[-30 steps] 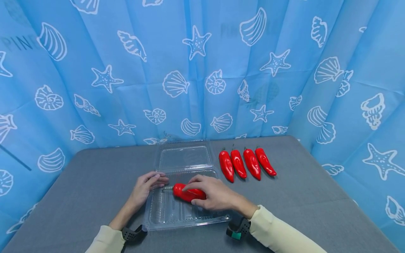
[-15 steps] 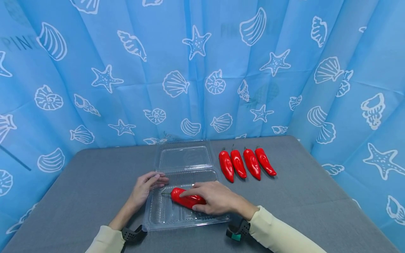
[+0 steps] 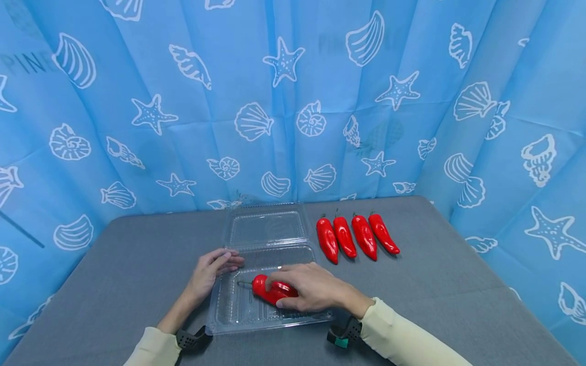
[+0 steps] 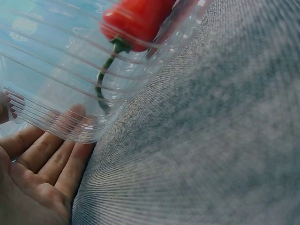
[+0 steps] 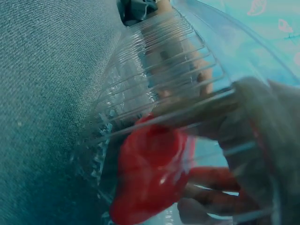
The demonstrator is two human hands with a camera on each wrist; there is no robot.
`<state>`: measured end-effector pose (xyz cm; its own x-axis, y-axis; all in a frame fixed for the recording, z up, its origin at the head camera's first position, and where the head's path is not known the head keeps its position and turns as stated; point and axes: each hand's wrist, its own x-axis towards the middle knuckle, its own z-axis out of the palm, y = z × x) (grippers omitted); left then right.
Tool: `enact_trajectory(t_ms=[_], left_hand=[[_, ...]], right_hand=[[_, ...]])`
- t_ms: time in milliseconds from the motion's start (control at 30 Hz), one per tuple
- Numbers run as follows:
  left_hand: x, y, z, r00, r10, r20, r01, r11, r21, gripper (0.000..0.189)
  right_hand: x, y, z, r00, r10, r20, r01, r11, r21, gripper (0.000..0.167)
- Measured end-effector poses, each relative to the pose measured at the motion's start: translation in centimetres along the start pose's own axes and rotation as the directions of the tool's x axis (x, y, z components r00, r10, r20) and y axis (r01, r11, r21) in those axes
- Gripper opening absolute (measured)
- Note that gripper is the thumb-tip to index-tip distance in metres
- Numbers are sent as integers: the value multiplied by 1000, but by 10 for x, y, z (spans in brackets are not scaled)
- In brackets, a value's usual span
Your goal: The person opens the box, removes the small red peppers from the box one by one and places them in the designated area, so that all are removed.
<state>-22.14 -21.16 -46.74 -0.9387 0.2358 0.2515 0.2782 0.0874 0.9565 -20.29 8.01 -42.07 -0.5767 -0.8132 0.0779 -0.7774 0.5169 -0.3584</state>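
Note:
A red pepper [image 3: 261, 290] with a thin green stem lies in the base of a clear plastic clamshell container [image 3: 227, 305], its stem to the left. My right hand [image 3: 313, 287] grips the pepper from above, thumb on the near side and fingers on the far side, covering its tip end in the head view. In the right wrist view the pepper [image 5: 150, 173] shows through the clear wall. At the container's left wall rests my left hand [image 3: 210, 272]; the left wrist view shows its fingers [image 4: 61, 161] extended against that wall, near the stem.
The container's lid [image 3: 267, 229] lies folded back behind the base. Right of it, several red peppers [image 3: 344, 237] stand in a row on the grey table [image 3: 435, 290], stems away from me. A blue shell-print curtain [image 3: 284, 152] hangs behind and at the sides.
The pepper has come slightly nearer to me in the container; it shifted left, then a little back right. My right hand has moved slightly nearer with it. The left hand stays put.

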Motion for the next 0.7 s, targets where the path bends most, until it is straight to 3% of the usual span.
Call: enact_trajectory(t_ms=[167, 467, 700], left_hand=[[1, -1, 0, 1000, 3, 6, -3, 1000, -12, 40], [0, 0, 0, 1000, -10, 3, 10, 1000, 1, 39], [0, 0, 0, 1000, 0, 0, 0, 1000, -1, 40]], right_hand=[[-1, 1, 0, 1000, -17, 11, 17, 1000, -1, 42], [-3, 3, -3, 999, -1, 38, -3, 992, 129, 50], [-4, 3, -5, 1000, -2, 16, -1, 983, 185, 44]])
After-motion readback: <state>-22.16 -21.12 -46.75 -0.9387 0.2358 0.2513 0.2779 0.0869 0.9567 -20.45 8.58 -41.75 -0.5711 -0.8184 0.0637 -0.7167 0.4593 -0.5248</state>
